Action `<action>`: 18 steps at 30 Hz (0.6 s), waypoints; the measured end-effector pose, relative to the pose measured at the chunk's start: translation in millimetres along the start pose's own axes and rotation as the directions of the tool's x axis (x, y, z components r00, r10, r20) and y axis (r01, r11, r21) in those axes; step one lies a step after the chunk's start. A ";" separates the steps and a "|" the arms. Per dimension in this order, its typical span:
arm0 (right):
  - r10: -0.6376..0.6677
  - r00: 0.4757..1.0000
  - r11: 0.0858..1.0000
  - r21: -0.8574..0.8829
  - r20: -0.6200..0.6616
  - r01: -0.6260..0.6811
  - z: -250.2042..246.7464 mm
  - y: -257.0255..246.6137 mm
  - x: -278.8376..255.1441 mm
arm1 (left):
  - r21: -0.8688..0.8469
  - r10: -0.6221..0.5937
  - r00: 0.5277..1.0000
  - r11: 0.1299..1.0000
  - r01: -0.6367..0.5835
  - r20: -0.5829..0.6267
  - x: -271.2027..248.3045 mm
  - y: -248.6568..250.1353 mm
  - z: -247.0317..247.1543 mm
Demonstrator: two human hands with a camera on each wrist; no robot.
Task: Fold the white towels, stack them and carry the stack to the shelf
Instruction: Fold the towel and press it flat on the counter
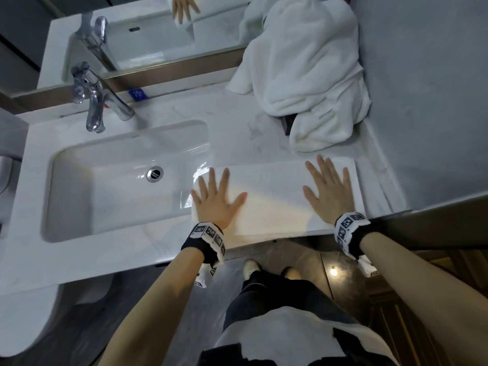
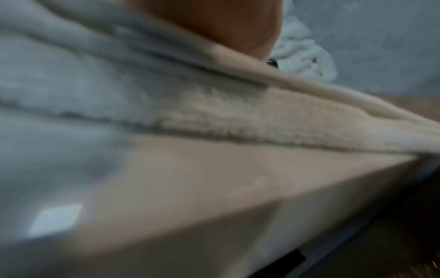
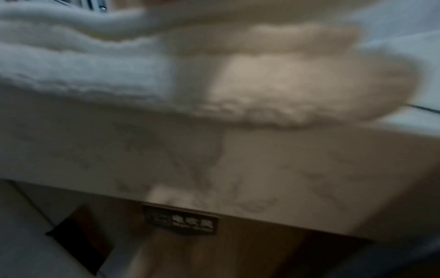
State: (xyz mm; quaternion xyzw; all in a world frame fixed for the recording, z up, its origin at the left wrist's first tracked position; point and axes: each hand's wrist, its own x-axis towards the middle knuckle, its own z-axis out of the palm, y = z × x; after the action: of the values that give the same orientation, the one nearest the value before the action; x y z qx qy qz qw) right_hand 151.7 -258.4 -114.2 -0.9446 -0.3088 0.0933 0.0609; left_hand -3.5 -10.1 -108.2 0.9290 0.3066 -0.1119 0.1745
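While both palms lie flat with fingers spread, I log nothing gripped: left hand [image 1: 217,198] presses the folded towel [image 1: 274,199] at its 9 o'clock end, right hand [image 1: 328,192] at its 3 o'clock end. The towel sits on the countertop [image 1: 237,122] near its front edge, directly ahead of me, its left end touching or slightly overlapping the rim of the sink [image 1: 118,178]; I cannot tell which. Long axis runs 9 to 3 o'clock, so my judgement is that the next fold brings one short end across to the other; either hand is equally placed for it.

Step in hand, as I judge it: smoothing this fold flat.

Further out at 1 o'clock lies the heap of unfolded towels [image 1: 309,75], against the wall and mirror [image 1: 148,35], nearer the right hand. Something dark shows under its near edge; unidentifiable.

Both wrist views are blurred: only terry edge [image 2: 238,116] and counter front are readable. No shelf is in view. The count of towels in the heap is not discernible.
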 end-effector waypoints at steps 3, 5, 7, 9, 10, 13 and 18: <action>0.109 0.994 0.994 0.019 -0.016 -0.109 -6.7 24.1 -6.8 | -0.118 -0.181 0.980 0.975 0.190 0.087 2.8 -17.2 -10.0; 0.178 0.984 0.981 0.076 0.015 -0.179 -11.2 37.8 -11.9 | -0.304 -0.224 0.958 0.913 0.270 0.179 6.3 -27.1 -17.8; 0.212 0.977 0.964 0.159 0.039 -0.215 -17.5 44.9 -15.5 | -0.512 -0.218 0.956 0.809 0.288 0.194 11.0 -34.5 -26.0; 0.245 0.970 0.944 0.227 0.010 -0.241 -24.8 45.6 -16.7 | -0.642 -0.297 0.935 0.682 0.349 0.193 18.2 -39.6 -34.3; 0.276 0.961 0.927 0.267 -0.008 -0.264 -28.3 44.6 -16.9 | -0.697 -0.342 0.917 0.606 0.382 0.206 21.0 -40.6 -37.4; 0.456 0.885 0.779 0.443 0.087 -0.445 -39.6 43.2 -16.8 | -0.829 -0.378 0.901 0.418 0.372 0.213 23.6 -33.3 -39.6; 0.559 0.728 0.631 0.366 0.396 -0.684 -47.8 46.5 -25.6 | -0.881 -0.317 0.937 0.389 0.269 0.146 20.7 -14.6 -35.1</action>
State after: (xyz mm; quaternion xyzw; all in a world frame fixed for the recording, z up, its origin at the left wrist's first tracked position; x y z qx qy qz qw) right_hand 168.3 -313.7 -72.0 -0.9255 0.0679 0.2990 0.2225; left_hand 7.5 25.7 -86.4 0.6313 0.4814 0.0579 0.6053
